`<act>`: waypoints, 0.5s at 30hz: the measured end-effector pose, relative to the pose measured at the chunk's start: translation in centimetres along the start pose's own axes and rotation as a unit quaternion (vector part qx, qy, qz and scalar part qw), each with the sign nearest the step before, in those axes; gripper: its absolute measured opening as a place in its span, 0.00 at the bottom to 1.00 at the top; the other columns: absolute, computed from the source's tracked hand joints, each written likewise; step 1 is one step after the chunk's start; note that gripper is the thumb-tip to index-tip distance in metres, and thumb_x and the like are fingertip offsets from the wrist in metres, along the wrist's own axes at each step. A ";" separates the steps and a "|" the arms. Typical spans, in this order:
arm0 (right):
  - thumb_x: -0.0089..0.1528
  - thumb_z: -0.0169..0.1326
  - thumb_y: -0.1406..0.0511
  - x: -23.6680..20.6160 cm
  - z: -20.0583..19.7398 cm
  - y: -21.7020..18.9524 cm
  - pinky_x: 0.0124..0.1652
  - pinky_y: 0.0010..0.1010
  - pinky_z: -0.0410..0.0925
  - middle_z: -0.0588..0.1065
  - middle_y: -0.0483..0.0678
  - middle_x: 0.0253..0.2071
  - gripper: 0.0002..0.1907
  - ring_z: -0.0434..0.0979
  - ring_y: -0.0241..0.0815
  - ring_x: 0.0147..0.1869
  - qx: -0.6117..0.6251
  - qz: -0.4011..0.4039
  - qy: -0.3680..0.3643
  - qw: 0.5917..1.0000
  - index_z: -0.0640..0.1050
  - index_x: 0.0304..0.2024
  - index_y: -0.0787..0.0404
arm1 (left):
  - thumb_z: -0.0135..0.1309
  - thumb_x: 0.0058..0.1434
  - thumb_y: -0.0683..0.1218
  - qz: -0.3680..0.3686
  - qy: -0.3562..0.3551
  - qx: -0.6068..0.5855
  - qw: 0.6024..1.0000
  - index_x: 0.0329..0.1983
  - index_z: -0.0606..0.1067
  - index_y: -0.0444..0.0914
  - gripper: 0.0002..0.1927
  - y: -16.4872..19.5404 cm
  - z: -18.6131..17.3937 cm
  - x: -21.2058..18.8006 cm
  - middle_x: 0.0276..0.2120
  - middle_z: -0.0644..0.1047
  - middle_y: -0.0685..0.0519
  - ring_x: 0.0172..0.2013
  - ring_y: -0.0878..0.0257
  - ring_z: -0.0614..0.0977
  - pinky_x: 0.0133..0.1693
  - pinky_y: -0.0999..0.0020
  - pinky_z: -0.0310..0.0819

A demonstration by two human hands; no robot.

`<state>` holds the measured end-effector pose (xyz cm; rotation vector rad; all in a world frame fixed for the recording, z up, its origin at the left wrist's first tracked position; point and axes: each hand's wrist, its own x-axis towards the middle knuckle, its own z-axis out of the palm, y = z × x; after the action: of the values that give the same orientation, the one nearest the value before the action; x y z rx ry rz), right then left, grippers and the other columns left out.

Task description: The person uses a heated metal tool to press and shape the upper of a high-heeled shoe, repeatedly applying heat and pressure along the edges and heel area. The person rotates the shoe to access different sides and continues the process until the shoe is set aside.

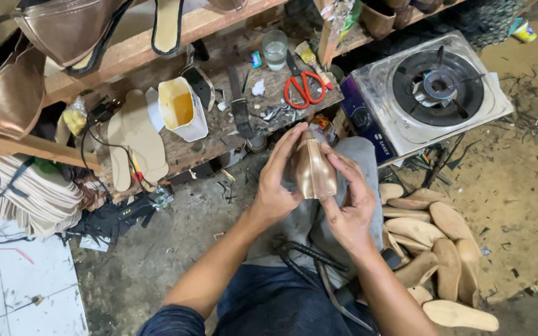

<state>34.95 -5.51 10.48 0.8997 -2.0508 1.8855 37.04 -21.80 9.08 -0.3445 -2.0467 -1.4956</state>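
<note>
Both of my hands hold a shiny bronze shoe upper stretched over a form, just above my knee. My left hand wraps its left side, fingers reaching over the top. My right hand grips its right side, thumb along the edge. Black straps lie across my lap below the hands.
A low wooden bench carries red-handled scissors, a glass of water, a white glue container, insoles and a brush. A single-burner gas stove sits to the right. Wooden shoe lasts lie piled on the floor.
</note>
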 end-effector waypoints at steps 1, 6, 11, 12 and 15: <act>0.60 0.58 0.76 -0.3 0.0 0.1 0.71 0.40 0.63 0.72 0.56 0.67 0.28 0.72 0.50 0.72 -0.006 -0.004 -0.003 1.000 0.72 0.63 0.63 | 0.65 0.51 0.35 -0.006 -0.005 0.004 1.000 0.76 0.58 0.35 0.49 0.1 -0.1 -0.1 0.72 0.66 0.43 0.74 0.48 0.67 0.75 0.56 0.61; 0.61 0.55 0.76 -2.0 -0.1 0.6 0.72 0.40 0.63 0.72 0.57 0.67 0.26 0.71 0.50 0.73 0.018 0.013 0.015 1.000 0.72 0.62 0.63 | 0.68 0.52 0.36 0.003 -0.022 0.007 1.000 0.76 0.58 0.34 0.49 0.8 -0.3 -0.5 0.72 0.66 0.44 0.74 0.48 0.67 0.75 0.57 0.61; 0.63 0.53 0.77 -3.6 -0.5 1.2 0.73 0.41 0.63 0.72 0.58 0.67 0.23 0.71 0.51 0.73 0.065 0.029 0.026 0.997 0.74 0.61 0.64 | 0.70 0.52 0.38 0.008 -0.041 0.019 0.999 0.75 0.59 0.35 0.49 1.3 -0.5 -0.9 0.72 0.65 0.43 0.74 0.48 0.67 0.75 0.58 0.61; 0.63 0.53 0.76 -4.0 -0.6 1.2 0.73 0.41 0.63 0.72 0.59 0.66 0.22 0.72 0.51 0.73 0.052 0.029 0.026 0.998 0.74 0.61 0.65 | 0.71 0.51 0.38 0.012 -0.049 0.019 0.999 0.75 0.59 0.35 0.49 1.4 -0.6 -1.1 0.72 0.65 0.44 0.74 0.48 0.67 0.75 0.57 0.60; 0.63 0.54 0.73 -4.8 -1.1 1.3 0.72 0.41 0.65 0.73 0.59 0.65 0.21 0.73 0.52 0.71 0.046 0.009 0.011 0.999 0.75 0.59 0.65 | 0.71 0.49 0.37 0.015 -0.070 0.021 0.997 0.75 0.59 0.35 0.51 1.7 -1.0 -1.9 0.71 0.65 0.44 0.74 0.47 0.65 0.76 0.55 0.58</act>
<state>37.79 -3.08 7.01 0.8798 -1.9799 2.0051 39.73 -21.92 9.51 -0.4725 -2.1690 -1.4443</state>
